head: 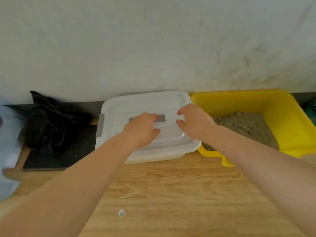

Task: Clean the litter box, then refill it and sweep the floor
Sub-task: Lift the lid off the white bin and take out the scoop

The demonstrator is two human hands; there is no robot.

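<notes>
Two bare forearms, no sleeves, left grip [142,129], right grip [193,122], ringless fingers

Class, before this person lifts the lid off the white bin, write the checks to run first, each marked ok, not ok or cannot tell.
1. Left hand on the grey lid handle: ok.
2. Right hand gripping the lid: not ok, fingers only hover.
3. Grey side latch released: cannot tell.
4. Yellow litter box within reach, beside the white bin: ok.
5. Black bag ready for waste: cannot tell.
</notes>
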